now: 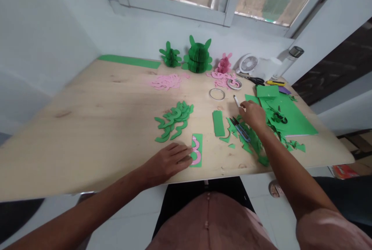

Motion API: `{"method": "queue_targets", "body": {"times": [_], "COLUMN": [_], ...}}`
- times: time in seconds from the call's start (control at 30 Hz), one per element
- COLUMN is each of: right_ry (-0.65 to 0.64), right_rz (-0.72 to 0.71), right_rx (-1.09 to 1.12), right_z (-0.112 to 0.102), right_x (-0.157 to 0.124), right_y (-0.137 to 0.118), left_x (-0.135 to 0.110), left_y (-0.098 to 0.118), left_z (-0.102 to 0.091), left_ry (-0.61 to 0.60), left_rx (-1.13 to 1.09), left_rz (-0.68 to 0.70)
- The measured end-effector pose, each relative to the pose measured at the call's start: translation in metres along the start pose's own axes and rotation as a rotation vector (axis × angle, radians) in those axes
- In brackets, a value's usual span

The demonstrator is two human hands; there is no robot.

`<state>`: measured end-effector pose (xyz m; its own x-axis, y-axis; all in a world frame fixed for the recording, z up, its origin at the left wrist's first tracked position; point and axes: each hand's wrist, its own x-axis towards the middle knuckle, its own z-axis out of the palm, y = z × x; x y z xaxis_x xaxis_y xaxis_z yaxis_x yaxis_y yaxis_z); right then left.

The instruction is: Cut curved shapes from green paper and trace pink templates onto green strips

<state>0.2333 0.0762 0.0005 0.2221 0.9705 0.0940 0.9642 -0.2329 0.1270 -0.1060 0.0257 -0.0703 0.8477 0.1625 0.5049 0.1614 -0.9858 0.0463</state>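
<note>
One wooden table (pixel 87 103) spreads under both hands. To the right of the right hand (pixel 254 115) lies one large green sheet (pixel 300 120), partly covered by scraps. Well beyond both hands stand three paper figures: two green figures (pixel 198 57) and one pink figure (pixel 224 65). Just beyond the left hand (pixel 168 163) sits one heap of green curved pieces (pixel 176 115); farther out is one of pink curved pieces (pixel 166 82) — both too overlapped to count. Of two stacks of green rectangles, the near stack (pixel 218 123) lies left of the right hand, the far stack (pixel 267 92) beyond it.

One green card (pixel 200 141) bears one pink shape (pixel 197 158) at the left hand, which lies flat, fingers extended close together, tips on the shape. Two rings (pixel 217 100) lie beyond the right hand, slightly left; one pair of blue snips (pixel 241 130), just nearer than it. The right hand's fingers are drawn narrow at one white pen (pixel 236 100) — whether they grip it, I cannot tell.
</note>
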Motion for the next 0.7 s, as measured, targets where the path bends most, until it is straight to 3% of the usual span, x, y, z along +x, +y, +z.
{"method": "queue_targets", "body": {"times": [0.17, 0.4, 0.57, 0.67, 0.7], "right_ry": [-0.054, -0.137, -0.168, -0.08, 0.047], "right_rz": [0.044, 0.16, 0.185, 0.205, 0.215], "right_rx": [-0.056, -0.033, 0.034, 0.119, 0.268], "right_z": [0.006, 0.023, 0.021, 0.01, 0.006], "right_x": [0.019, 0.041, 0.05, 0.051, 0.049], "right_y": [-0.009, -0.002, 0.004, 0.006, 0.007], "left_x": [-0.001, -0.003, -0.004, -0.003, -0.002], "left_y": [0.0, -0.003, -0.003, -0.001, -0.001], "left_z": [0.0, 0.004, 0.005, 0.003, 0.003], "left_ry": [0.01, -0.005, -0.022, -0.023, -0.021], "left_rx": [0.008, 0.038, 0.045, 0.041, 0.041], "left_rz": [-0.009, 0.021, 0.016, -0.012, -0.008]}}
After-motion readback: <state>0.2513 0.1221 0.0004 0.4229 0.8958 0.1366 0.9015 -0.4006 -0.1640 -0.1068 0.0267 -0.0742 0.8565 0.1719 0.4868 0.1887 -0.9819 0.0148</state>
